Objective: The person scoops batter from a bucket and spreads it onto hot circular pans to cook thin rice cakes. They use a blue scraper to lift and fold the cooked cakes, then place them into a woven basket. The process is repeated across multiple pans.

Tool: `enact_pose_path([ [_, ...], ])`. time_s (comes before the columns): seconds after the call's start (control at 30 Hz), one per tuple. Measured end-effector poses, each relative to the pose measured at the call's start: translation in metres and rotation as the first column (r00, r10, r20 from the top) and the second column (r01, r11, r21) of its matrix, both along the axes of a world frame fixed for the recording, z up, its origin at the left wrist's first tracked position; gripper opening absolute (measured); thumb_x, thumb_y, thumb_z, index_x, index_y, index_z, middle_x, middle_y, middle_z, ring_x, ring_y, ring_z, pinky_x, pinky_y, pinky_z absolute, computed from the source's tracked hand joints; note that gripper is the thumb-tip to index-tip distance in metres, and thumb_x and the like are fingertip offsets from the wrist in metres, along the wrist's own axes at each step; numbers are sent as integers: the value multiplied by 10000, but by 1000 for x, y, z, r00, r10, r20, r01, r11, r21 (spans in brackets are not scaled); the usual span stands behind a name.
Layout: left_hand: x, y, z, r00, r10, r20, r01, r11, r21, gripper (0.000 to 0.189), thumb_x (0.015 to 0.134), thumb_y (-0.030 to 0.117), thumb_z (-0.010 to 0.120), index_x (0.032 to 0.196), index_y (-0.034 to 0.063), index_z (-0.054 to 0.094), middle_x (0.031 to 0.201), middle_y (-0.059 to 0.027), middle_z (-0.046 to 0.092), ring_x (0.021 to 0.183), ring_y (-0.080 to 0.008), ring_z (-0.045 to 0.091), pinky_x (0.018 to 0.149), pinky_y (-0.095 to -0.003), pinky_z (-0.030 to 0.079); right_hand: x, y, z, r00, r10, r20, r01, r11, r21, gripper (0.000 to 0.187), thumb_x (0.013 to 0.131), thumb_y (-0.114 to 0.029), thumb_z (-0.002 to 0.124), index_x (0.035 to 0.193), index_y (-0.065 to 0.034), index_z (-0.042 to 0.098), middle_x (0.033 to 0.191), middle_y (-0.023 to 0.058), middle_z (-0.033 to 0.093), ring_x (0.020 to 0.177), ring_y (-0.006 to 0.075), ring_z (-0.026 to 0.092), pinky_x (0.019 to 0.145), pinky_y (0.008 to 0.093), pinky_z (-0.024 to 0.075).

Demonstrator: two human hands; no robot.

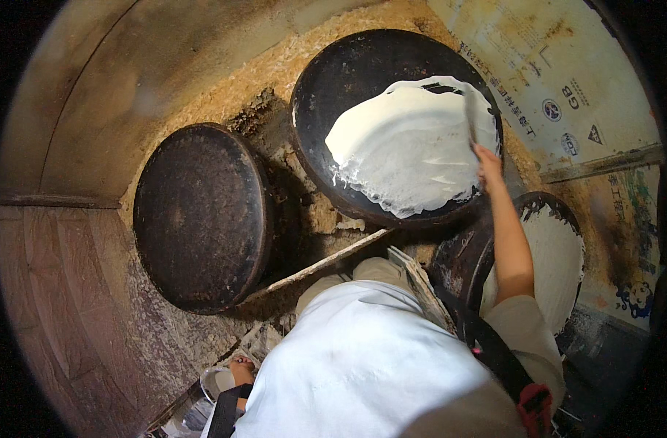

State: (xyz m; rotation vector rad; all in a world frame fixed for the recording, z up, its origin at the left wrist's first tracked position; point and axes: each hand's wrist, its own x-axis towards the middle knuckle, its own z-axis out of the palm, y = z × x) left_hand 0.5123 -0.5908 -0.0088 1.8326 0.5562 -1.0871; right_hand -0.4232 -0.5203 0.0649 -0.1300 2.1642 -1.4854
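My right hand (490,164) grips the handle of a long thin spreader (470,115), blurred by movement, whose blade touches white batter (410,148). This batter lies in a broad uneven sheet over the right part of a large round black griddle (333,71). Low at the left, my left hand (242,368) is closed at the rim of a metal container (212,378) with pale contents; the grip is partly hidden by my body.
A second round dark griddle (202,219) stands at the left, bare on top. At the right, another round pan (552,263) holds a pale layer. A thin board (322,265) runs before my legs. Printed panels (563,65) line the right wall.
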Motion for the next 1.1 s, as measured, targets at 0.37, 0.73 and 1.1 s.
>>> enact_pose_path([
  [0.37, -10, -8, 12, 917, 384, 108, -384, 923, -20, 294, 856, 147, 356, 568, 107, 311, 501, -10, 321, 428, -126, 179, 392, -276, 179, 75, -78, 37, 468, 639, -610, -246, 758, 605, 324, 819, -269, 589, 1116, -147, 548, 1017, 112, 620, 853, 310, 613, 729, 411, 483],
  [0.73, -7, 0, 11, 976, 216, 11, -216, 976, -32, 269, 875, 159, 358, 613, 126, 309, 504, 9, 359, 419, -107, 239, 377, -262, 201, -7, -59, -3, 954, 276, -117, -268, 960, 74, 426, 817, -320, 643, 1131, -38, 588, 1034, 66, 633, 925, 170, 575, 804, 315, 458],
  [1.1, -15, -2, 20, 963, 268, 36, -258, 951, -168, 386, 919, 288, 431, 588, 127, 315, 478, 8, 340, 390, -119, 238, 354, -253, 218, 15, -86, 36, 539, 520, -662, -147, 833, 534, 389, 762, -237, 658, 1118, -114, 557, 999, 110, 632, 878, 277, 619, 724, 389, 488],
])
